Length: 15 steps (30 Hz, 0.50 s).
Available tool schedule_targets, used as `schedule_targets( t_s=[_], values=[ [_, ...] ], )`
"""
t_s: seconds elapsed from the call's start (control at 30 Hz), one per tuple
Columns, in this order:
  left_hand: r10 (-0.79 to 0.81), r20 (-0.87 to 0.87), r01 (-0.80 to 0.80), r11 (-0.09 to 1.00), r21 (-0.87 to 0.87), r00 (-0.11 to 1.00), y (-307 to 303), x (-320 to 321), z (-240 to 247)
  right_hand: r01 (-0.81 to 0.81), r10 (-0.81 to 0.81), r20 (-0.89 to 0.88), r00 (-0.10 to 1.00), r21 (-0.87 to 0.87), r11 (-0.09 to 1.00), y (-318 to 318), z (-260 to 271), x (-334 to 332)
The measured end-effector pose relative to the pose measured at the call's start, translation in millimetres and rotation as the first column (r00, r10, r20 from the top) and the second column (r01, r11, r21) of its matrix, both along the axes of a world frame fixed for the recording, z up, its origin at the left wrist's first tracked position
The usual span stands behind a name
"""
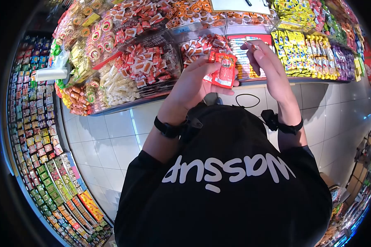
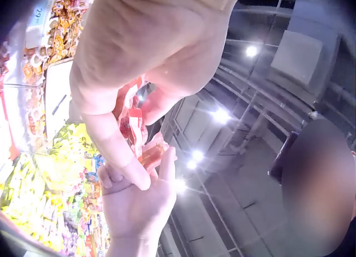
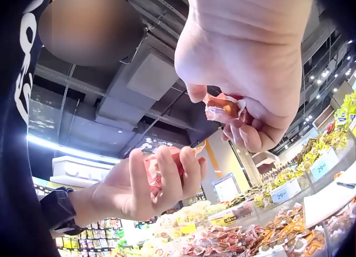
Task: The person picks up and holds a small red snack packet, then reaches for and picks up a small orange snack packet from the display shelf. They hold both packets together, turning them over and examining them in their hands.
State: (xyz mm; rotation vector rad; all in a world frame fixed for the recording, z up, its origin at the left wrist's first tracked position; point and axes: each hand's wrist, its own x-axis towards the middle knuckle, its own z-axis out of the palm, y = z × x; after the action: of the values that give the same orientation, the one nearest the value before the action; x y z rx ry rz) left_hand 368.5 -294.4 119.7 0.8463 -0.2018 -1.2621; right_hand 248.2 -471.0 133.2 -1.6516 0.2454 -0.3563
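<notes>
My left hand (image 1: 193, 80) holds red candy packets (image 1: 225, 71) over the front edge of the sweets counter, with the thumb on top. In the left wrist view, the red wrappers (image 2: 132, 126) show between that hand's thumb and curled fingers. To its right, my raised right hand (image 1: 273, 68) pinches a small wrapped candy (image 3: 222, 108) with a brown piece inside a red and clear wrapper. The two hands are apart in the head view. Below them lie bins of red-wrapped candies (image 1: 144, 66) and white-and-red sticks (image 1: 238, 51).
Yellow packets (image 1: 286, 47) fill bins at the right. A clipboard (image 1: 235, 5) with a pen lies on the upper tier. A white roll (image 1: 51, 74) sticks out at the left end. Shelves of small packs (image 1: 33, 119) line the left side above a tiled floor (image 1: 103, 148).
</notes>
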Motion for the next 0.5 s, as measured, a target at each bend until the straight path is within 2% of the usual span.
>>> schedule_targets(
  t_s=[0.03,0.13,0.23,0.5],
  values=[
    [0.015,0.010,-0.015,1.000,0.005,1.000,-0.8,-0.1,1.5,0.023,-0.025,-0.051,0.998,-0.036,0.999,2.3,0.2,-0.6],
    [0.053,0.017,-0.053,0.999,0.002,0.998,-2.4,-0.7,2.7,-0.056,0.063,-0.111,0.992,0.069,0.996,-0.7,1.7,-6.6],
    [0.071,-0.005,-0.072,0.997,-0.026,0.997,-4.3,-1.6,0.1,-0.073,0.079,-0.124,0.989,0.049,0.996,-2.5,-7.4,-7.4],
    [0.096,0.019,-0.096,0.995,-0.035,0.995,-9.7,-4.6,-0.4,0.019,-0.009,-0.131,0.991,0.077,0.997,3.3,-28.0,-6.5]
  ],
)
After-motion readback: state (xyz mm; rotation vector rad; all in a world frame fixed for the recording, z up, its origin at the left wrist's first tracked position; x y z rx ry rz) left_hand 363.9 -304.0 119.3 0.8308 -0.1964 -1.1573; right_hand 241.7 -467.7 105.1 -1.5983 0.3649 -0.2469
